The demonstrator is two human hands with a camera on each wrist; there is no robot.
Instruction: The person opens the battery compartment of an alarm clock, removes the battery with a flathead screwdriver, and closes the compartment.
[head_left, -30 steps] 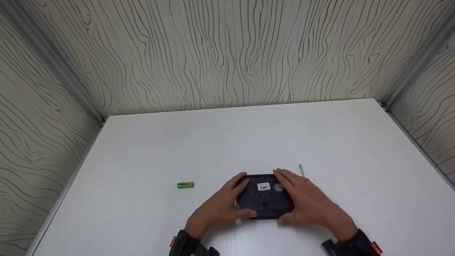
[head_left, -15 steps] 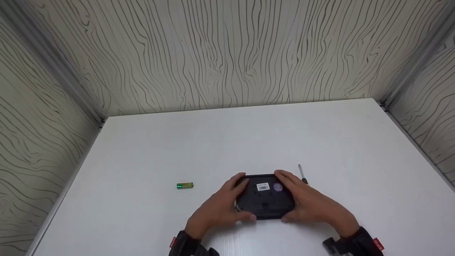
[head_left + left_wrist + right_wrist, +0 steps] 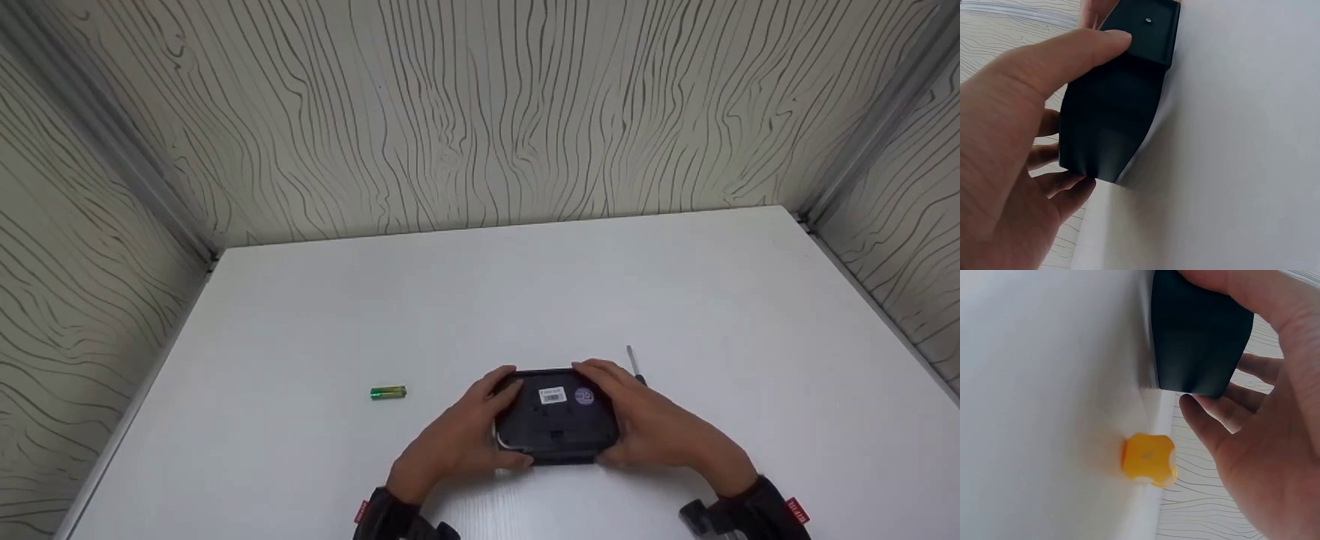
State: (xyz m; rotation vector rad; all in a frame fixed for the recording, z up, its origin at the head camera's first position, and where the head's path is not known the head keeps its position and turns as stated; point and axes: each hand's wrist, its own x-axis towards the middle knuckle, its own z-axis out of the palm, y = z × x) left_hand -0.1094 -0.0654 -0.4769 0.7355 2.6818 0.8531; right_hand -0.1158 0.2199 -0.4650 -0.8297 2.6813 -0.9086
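A black plastic device with rounded corners sits on the white table, its back side up, showing a white barcode label and a round purple sticker. My left hand grips its left end, thumb along the near edge and fingers around the far side. At the opposite end my right hand grips it the same way. The left wrist view shows a small screw in the device beyond the left thumb. Fingers of the right hand curl under the device's far side in the right wrist view.
A green and gold battery lies on the table to the left. Beyond my right hand, a screwdriver shows its metal shaft; its yellow handle end appears in the right wrist view. Wood-patterned walls enclose the back and sides.
My right hand has shifted slightly on the device, its thumb drawing in toward the right end. More of the screwdriver shows behind that hand. The device stays about where it was.
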